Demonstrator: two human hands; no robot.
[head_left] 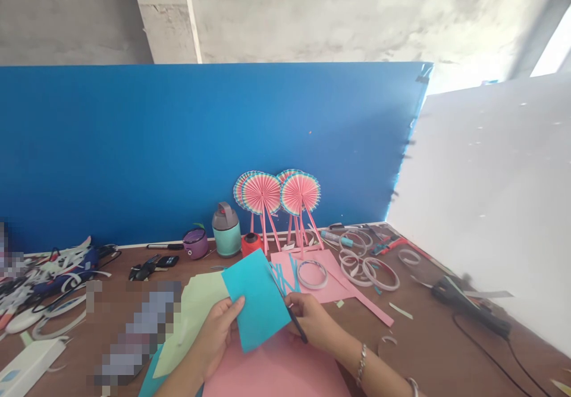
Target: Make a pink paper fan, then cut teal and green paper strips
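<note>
Over the brown wooden tabletop [428, 337], near the front: a rectangular teal paper sheet [256, 299], raised off the surface between both hands. Left grip [216, 334], fingers and thumb closed firmly around the sheet's lower part. Right grip [312, 320], curled tight around a slim black tool [297, 324], its upper end hidden at the sheet's right edge; pen or blade, impossible to tell from this view. Under the left hand, a pale green paper sheet [191, 320], beside a large pink paper sheet [276, 367], both seemingly uncut. Farther back, finished-looking work: pleated pink-and-teal paper fans on pink sticks [261, 194], upright against a flat blue board [134, 147]. Nearer, thin teal paper strips [282, 279] on a pink paper offcut [285, 260], just beside a ring of white tape [312, 274]. Toward the back right, loose white paper coils [361, 269] in a small heap.
</note>
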